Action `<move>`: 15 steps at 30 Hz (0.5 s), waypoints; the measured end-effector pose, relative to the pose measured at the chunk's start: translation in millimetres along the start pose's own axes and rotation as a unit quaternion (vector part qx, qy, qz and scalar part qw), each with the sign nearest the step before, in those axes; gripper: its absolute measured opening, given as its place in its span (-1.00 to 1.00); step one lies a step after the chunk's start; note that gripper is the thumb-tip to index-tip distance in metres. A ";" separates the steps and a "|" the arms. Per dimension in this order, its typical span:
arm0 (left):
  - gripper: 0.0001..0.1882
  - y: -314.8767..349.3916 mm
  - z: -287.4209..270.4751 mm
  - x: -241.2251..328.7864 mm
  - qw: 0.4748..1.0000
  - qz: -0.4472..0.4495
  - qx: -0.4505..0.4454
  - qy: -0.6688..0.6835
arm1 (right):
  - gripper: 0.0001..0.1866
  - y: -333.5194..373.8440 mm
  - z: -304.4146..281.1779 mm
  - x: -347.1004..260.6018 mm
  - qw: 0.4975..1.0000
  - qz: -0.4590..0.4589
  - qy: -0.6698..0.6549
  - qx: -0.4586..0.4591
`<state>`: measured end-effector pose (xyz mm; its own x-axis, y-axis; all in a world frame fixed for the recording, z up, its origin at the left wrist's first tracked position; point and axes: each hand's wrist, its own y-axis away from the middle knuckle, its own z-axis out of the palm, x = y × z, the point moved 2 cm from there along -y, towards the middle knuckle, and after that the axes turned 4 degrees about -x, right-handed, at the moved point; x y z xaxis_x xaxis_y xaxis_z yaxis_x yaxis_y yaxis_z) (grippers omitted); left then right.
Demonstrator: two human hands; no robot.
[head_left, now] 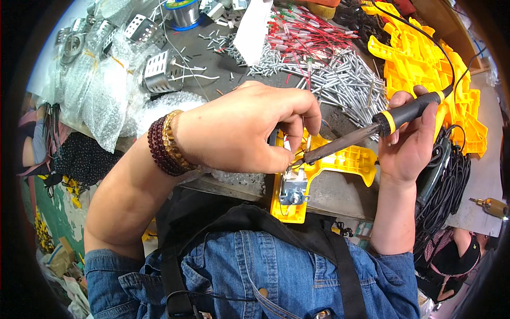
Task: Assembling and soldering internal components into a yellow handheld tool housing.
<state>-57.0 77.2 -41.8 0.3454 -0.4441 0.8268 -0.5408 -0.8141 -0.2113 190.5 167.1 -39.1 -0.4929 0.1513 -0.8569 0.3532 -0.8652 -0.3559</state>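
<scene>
My right hand point(404, 151) is closed round the black handle of a soldering iron point(345, 143) with yellow bands. The iron's dark shaft slants down to the left, its tip beside my left fingertips. My left hand point(239, 125) reaches over a yellow plastic tool housing point(348, 162), its thumb and fingers closed in a pinch. What they pinch is mostly hidden, though thin wires show close by. In the lower part of the housing sits a small metal and dark component point(294, 191), just below the iron's tip. The housing lies at the near edge of the bench.
Loose silver screws point(345, 80) and red-wired parts point(303, 32) are heaped behind my hands. Yellow housings point(409, 58) pile up at the far right. Perforated metal parts point(159, 72) and bubble wrap point(109, 90) lie left; a solder spool point(185, 15) stands behind. Black cables point(451, 186) hang right.
</scene>
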 end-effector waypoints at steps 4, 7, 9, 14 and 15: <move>-0.64 0.4 0.1 0.4 1.000 -0.005 -0.004 0.009 | -0.57 0.9 0.0 -0.5 1.000 -0.004 -0.005 -0.001; -0.63 0.3 0.4 1.0 1.000 0.000 -0.002 0.002 | -0.57 0.7 -2.9 -3.2 1.000 -0.001 -0.010 -0.007; -0.62 0.9 0.6 0.7 1.000 0.004 0.000 -0.006 | -0.58 0.4 -4.2 -3.5 1.000 0.003 -0.014 -0.015; -0.60 1.1 0.2 1.2 1.000 0.015 0.003 -0.007 | -0.58 0.5 -5.9 -3.4 1.000 -0.002 -0.011 -0.015; -0.60 0.9 0.3 1.3 1.000 0.015 0.003 -0.006 | -0.58 0.6 -5.9 -2.9 1.000 -0.001 -0.011 -0.014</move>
<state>-56.8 75.9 -41.1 0.3382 -0.4736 0.8132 -0.5473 -0.8020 -0.2394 196.8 168.9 -39.1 -0.5106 0.1432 -0.8478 0.3742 -0.8508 -0.3690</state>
